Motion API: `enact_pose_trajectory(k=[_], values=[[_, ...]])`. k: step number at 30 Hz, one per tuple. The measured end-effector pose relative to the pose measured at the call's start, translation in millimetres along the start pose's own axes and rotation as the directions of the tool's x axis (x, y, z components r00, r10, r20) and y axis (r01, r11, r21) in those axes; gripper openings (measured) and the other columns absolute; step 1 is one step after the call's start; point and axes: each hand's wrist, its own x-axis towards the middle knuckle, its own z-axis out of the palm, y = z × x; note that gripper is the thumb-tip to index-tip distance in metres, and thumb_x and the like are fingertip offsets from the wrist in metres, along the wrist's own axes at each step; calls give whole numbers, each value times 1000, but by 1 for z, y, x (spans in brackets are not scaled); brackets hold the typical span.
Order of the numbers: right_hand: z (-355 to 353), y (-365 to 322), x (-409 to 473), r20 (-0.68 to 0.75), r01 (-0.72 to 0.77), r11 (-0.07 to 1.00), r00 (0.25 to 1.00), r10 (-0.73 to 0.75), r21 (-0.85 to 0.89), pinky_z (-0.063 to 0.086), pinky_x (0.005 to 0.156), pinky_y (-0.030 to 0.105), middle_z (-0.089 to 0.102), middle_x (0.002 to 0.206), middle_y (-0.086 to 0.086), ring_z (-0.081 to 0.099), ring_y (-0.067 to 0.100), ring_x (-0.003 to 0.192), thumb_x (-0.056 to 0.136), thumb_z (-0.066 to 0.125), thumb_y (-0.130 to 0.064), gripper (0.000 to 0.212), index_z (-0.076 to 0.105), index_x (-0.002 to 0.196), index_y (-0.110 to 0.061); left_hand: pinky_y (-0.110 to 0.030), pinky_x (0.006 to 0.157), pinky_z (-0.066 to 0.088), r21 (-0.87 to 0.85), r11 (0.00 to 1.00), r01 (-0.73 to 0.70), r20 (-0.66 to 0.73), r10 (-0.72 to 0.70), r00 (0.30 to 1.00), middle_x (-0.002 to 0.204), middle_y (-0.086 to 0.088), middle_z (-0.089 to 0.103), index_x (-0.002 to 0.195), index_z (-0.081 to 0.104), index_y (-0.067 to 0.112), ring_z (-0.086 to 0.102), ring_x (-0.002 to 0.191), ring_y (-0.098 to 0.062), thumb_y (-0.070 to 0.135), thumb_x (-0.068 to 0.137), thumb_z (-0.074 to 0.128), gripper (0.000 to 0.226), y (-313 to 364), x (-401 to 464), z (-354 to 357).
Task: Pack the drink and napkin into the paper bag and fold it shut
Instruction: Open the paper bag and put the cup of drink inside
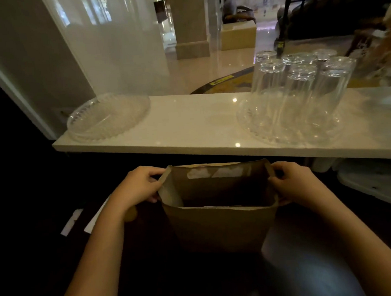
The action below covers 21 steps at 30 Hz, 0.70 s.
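Bag (220,226) open between hands, contents unclear

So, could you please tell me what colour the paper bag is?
The paper bag is plain brown, with pale torn patches inside its far wall; seen in the head view.

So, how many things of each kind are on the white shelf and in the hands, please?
Glass plates: 2, one bare, one under the glasses.
Upturned drinking glasses: about 7; they overlap, so the count is unsure.
Paper bag: 1, open, held by the left hand and right hand.
Total: about 10.
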Motion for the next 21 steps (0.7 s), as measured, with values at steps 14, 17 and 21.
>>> enact_pose_trajectory(k=[14, 17, 21], values=[[69, -75, 12, -76, -68, 997, 995, 65, -41, 43, 33, 8, 62, 65, -2, 61, 1, 37, 86, 45, 1, 31, 61, 106, -17, -30, 72, 58, -131, 990, -53, 138, 72, 988, 93, 5, 70, 131, 48, 26, 72, 76, -11, 30, 88, 57, 44, -103, 52, -82], [75, -85, 9, -111, -94, 994, 990, 87, -51, 42, 32, 6, 59, 63, -5, 55, -2, 31, 85, 48, 0, 30, 62, 107, -16, -30, 78, 56, -104, 991, -82, 73, 90, 993, 102, 6, 67, 132, 47, 26, 70, 91, -13, 30, 88, 57, 45, -137, 67, -83], [76, -92, 3, -126, -131, 989, 985, 121, -73, 40, 33, 7, 60, 63, -8, 57, -1, 34, 85, 50, 0, 31, 61, 106, -21, -44, 110, 29, 404, 897, -177, 201, 102, 974, 156, -7, 17, 144, 19, 37, 20, 142, -25, 36, 74, 71, 87, -189, 83, -73]])
